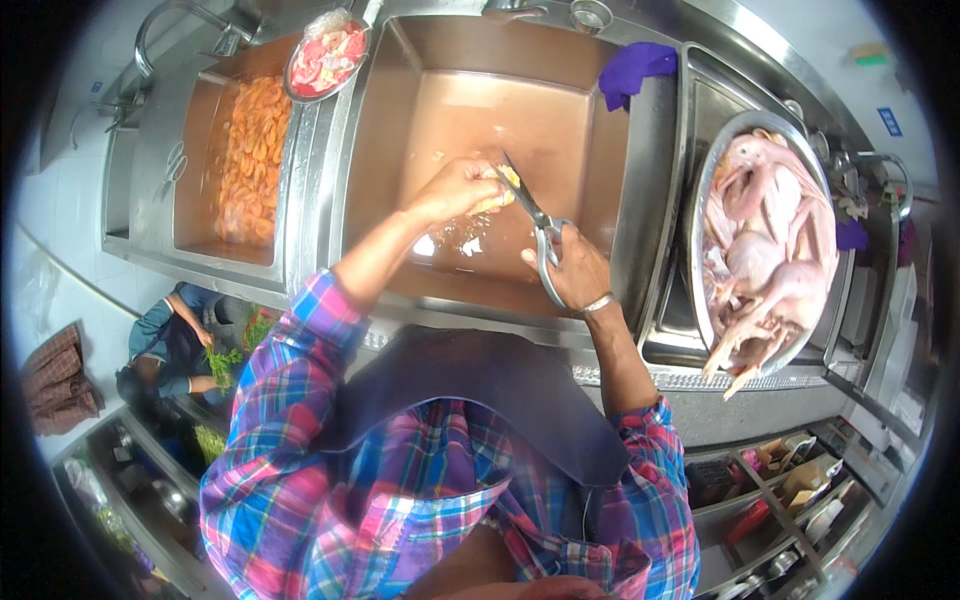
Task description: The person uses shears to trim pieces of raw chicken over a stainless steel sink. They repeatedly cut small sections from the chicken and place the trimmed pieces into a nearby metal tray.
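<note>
Over the middle steel sink point(379, 157), which holds cloudy brownish water, my left hand point(454, 187) pinches a small yellow and whitish piece of food point(504, 187). It could be animal tissue, but the picture does not settle it. My right hand point(577, 262) grips grey-handled kitchen scissors point(541, 221) by their loops. Their blades point up and left, right against the yellow piece. Whether the blades are parted is hard to tell. My left fingertips partly cover the piece.
Several plucked whole birds point(765, 232) fill an oval metal tray point(697, 247) at right. Cooked-looking orange shrimp point(251, 161) lie in the left sink; a bowl of raw meat scraps point(328, 60) stands on the divider. Nearby are another pair of scissors point(176, 161), a purple cloth point(637, 67) and a person point(169, 337) holding greens.
</note>
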Tool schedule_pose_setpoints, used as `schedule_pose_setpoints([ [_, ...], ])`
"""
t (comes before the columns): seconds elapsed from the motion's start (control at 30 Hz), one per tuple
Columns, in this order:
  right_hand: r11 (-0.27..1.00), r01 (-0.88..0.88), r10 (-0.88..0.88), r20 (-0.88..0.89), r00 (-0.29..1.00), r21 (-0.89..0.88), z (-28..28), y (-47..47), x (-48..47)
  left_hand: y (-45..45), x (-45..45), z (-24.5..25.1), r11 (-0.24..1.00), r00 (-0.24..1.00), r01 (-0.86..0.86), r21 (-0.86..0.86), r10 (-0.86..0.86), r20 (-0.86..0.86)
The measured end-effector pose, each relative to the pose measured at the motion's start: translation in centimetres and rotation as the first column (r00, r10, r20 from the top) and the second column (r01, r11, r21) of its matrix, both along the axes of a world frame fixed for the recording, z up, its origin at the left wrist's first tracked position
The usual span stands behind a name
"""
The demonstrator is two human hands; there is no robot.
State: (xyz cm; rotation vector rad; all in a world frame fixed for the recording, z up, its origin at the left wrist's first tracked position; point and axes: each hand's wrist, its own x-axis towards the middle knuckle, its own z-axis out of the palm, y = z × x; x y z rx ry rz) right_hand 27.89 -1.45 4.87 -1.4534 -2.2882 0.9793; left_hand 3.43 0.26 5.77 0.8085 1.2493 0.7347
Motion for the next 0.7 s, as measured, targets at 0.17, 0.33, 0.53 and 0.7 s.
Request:
schedule_pose_setpoints([
  [0.17,0.996,-0.016,0.023,0.08,0.997,-0.086,1.8,-1.2,0.7,-1.0,1.0,2.4,0.998,0.995,0.062,0.025,-0.06,-0.08],
  [0.33,0.998,0.006,0.005,0.169,0.986,-0.064,1.8,-2.4,1.3,-1.8,1.5,4.9,0.997,0.993,0.08,0.024,-0.077,-0.089],
  [0.53,0.997,-0.041,0.048,0.111,0.993,-0.066,1.4,-2.8,2.4,-2.2,1.7,3.8,0.989,0.992,0.089,0.118,-0.077,-0.102],
  [0.7,0.996,-0.032,0.03,-0.027,0.999,-0.078,1.6,-1.9,1.2,-0.9,0.3,2.2,0.937,0.89,0.347,0.033,-0.318,-0.327],
])
